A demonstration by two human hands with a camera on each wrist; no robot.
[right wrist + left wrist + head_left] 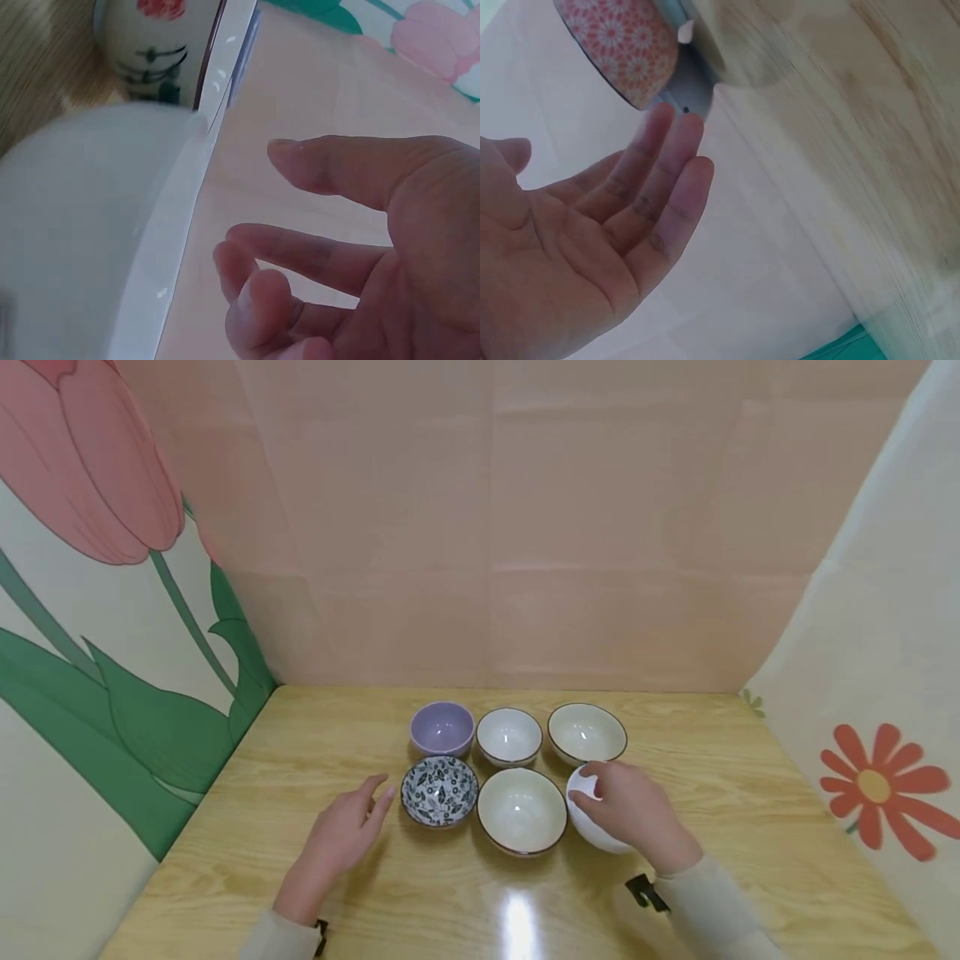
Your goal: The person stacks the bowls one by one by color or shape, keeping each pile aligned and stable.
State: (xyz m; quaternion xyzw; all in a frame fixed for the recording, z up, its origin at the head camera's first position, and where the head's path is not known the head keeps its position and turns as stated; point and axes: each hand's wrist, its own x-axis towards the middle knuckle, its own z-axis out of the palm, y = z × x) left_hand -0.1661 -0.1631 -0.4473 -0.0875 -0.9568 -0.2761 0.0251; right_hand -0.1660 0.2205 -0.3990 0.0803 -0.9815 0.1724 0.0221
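My left hand (343,828) hovers just left of a black-and-white leaf-patterned bowl (439,791), holding nothing. Its fingers spread loosely in the left wrist view, below a bowl with a red flower pattern outside (626,49). Over the rim of a plain white bowl (592,828), at the front right, is my right hand (636,810). In the right wrist view its thumb and bent fingers stand apart with nothing between them, beside the white bowl's wall (82,217). A dark-rimmed cream bowl (522,811) sits between the patterned and white bowls.
Behind stand a purple bowl (442,728), a smaller dark-rimmed white bowl (509,737) and another cream bowl (587,732). All rest close together on the wooden table (750,827). A pink cloth backdrop (487,527) rises behind, with flower-printed cloths at both sides.
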